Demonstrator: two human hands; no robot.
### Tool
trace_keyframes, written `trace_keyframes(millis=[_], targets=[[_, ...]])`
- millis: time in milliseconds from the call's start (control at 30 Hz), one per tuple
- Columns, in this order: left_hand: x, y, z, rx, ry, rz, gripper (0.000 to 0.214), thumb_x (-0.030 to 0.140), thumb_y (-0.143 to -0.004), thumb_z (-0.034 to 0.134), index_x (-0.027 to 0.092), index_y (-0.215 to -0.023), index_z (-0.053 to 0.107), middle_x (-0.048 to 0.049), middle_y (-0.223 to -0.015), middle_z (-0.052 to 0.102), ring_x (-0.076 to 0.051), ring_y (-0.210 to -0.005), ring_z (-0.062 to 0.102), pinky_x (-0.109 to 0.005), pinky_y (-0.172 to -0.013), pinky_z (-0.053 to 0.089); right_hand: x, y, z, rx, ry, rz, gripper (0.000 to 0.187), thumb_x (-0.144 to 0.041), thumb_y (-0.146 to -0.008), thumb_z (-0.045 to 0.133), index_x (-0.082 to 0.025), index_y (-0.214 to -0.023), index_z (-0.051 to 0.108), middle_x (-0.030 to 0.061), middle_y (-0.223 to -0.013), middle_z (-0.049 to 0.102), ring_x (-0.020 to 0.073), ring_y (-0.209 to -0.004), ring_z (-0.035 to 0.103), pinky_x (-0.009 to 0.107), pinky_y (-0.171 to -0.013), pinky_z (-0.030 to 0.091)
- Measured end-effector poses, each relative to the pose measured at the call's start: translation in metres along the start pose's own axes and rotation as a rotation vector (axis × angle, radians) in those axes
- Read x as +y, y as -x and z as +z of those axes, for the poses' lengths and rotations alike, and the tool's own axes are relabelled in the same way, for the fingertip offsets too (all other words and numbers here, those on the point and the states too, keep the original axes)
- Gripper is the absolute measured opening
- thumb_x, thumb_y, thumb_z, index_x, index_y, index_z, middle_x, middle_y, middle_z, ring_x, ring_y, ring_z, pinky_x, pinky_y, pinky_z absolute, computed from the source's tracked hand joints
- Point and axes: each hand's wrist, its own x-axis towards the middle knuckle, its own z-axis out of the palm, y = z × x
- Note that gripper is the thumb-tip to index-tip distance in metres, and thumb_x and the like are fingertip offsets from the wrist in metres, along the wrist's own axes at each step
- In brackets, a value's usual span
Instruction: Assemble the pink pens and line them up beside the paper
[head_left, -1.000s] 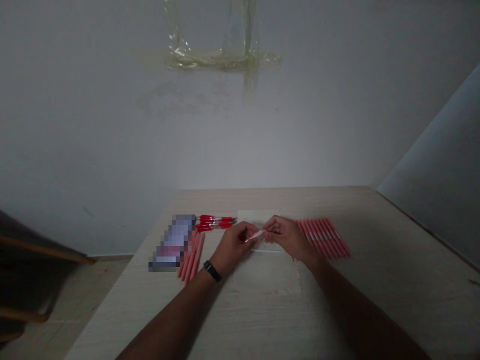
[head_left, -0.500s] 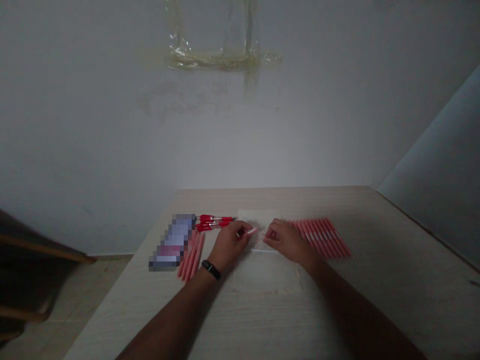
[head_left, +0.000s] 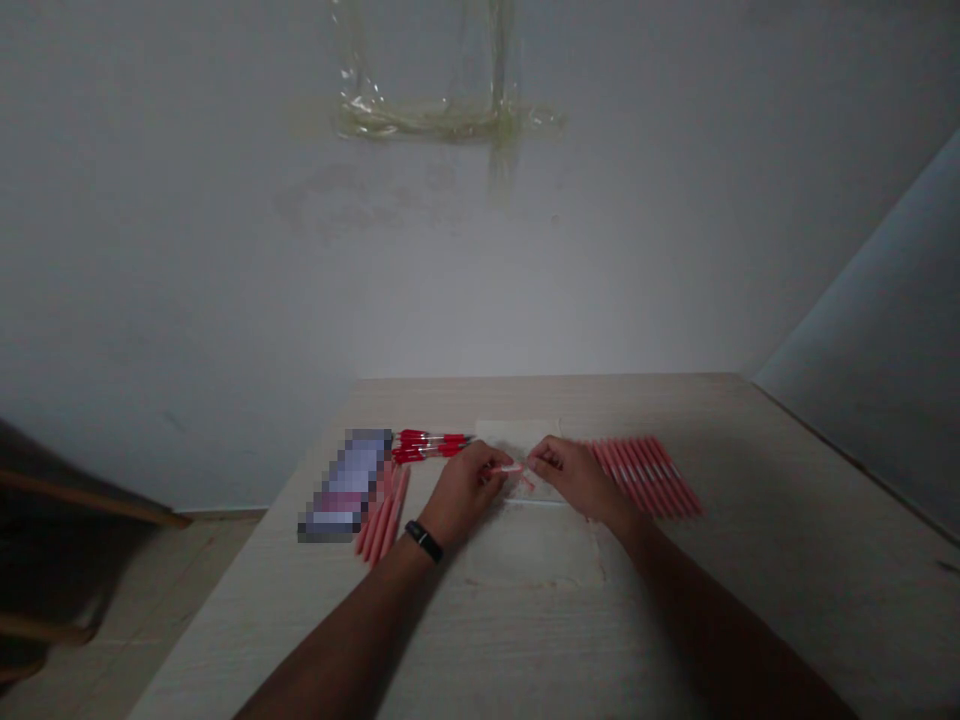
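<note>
My left hand (head_left: 466,490), with a black band on its wrist, is closed on one end of a small pink pen part (head_left: 510,468). My right hand (head_left: 571,475) is pinched at the other end of that same piece. Both hands hover just above a pale sheet (head_left: 534,545) lying flat on the wooden table (head_left: 750,600). A row of several pink tubes (head_left: 651,473) lies right of my right hand. Assembled red pens (head_left: 429,445) lie left of my left hand.
A few pink tubes (head_left: 384,515) lie beside a blurred-out rectangular object (head_left: 345,484) at the left. The table butts against a grey wall with old tape marks (head_left: 442,110). A dark wooden piece of furniture (head_left: 67,540) stands at the far left, beyond the table's edge.
My hands drew apart half a second ago, the left keeping the pink piece, and have now come back together on it.
</note>
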Motion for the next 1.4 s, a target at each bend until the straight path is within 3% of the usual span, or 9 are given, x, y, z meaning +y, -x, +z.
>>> trace_keyframes(millis=[233,400,533,700,1033,1233,1400], targets=[[0.006,-0.001,0.002,0.034,0.197,-0.013,0.025,0.015,-0.079,0.065,0.017,-0.105,0.064,-0.0028,-0.086,0.068,-0.015,-0.074,0.061,-0.025,-0.067,0.046,-0.001,0.001,0.01,-0.131,-0.355,0.063,0.026,-0.043,-0.084,0.067,-0.018,-0.09,0.061,-0.0002,-0.074,0.064,0.0131,-0.066,0.058,0.025,-0.062,0.044],[0.01,0.0,0.0,0.092,0.229,-0.014,0.032,0.016,-0.078,0.069,0.019,-0.108,0.061,-0.0004,-0.086,0.068,-0.013,-0.071,0.06,-0.024,-0.065,0.045,0.001,0.001,0.012,-0.186,-0.452,0.064,0.03,-0.043,-0.079,0.073,-0.018,-0.089,0.062,0.001,-0.077,0.066,0.0136,-0.068,0.059,0.027,-0.064,0.045],[0.01,-0.001,-0.001,0.119,0.236,-0.013,0.021,0.019,-0.079,0.069,0.018,-0.098,0.06,0.0,-0.083,0.065,-0.012,-0.069,0.058,-0.023,-0.064,0.044,0.004,0.001,0.011,-0.16,-0.49,0.077,0.03,-0.037,-0.073,0.078,-0.019,-0.09,0.062,0.0005,-0.077,0.066,0.0141,-0.07,0.06,0.027,-0.065,0.044],[0.007,-0.001,-0.002,0.148,0.253,-0.02,0.012,0.023,-0.081,0.068,0.017,-0.085,0.058,0.0004,-0.078,0.061,-0.011,-0.067,0.054,-0.022,-0.061,0.041,0.005,0.0,0.006,-0.099,-0.399,0.078,0.028,-0.038,-0.074,0.077,-0.017,-0.085,0.062,0.0009,-0.073,0.066,0.0141,-0.067,0.06,0.026,-0.062,0.043],[0.004,-0.001,0.002,0.074,0.353,-0.024,0.017,0.02,-0.076,0.068,0.017,-0.074,0.051,-0.0003,-0.074,0.06,-0.013,-0.067,0.055,-0.023,-0.062,0.04,0.006,0.0,0.003,-0.071,-0.307,0.058,0.021,-0.034,-0.08,0.072,-0.017,-0.087,0.062,0.0015,-0.077,0.068,0.0137,-0.068,0.061,0.023,-0.06,0.042],[-0.005,-0.001,0.002,0.11,0.14,-0.071,0.011,0.019,-0.076,0.065,0.018,-0.073,0.054,0.0012,-0.069,0.057,-0.013,-0.065,0.053,-0.023,-0.059,0.037,0.003,0.003,0.004,0.069,0.11,-0.012,0.002,-0.018,-0.084,0.065,-0.018,-0.082,0.064,0.0013,-0.079,0.064,0.0143,-0.073,0.06,0.025,-0.065,0.044],[-0.014,-0.001,0.001,0.108,-0.044,-0.129,0.006,0.021,-0.076,0.066,0.018,-0.078,0.061,-0.0003,-0.073,0.063,-0.015,-0.068,0.057,-0.025,-0.062,0.038,-0.004,0.006,0.014,0.034,0.298,-0.095,0.004,-0.018,-0.086,0.066,-0.018,-0.083,0.064,0.0018,-0.087,0.06,0.0139,-0.079,0.059,0.026,-0.072,0.045]])
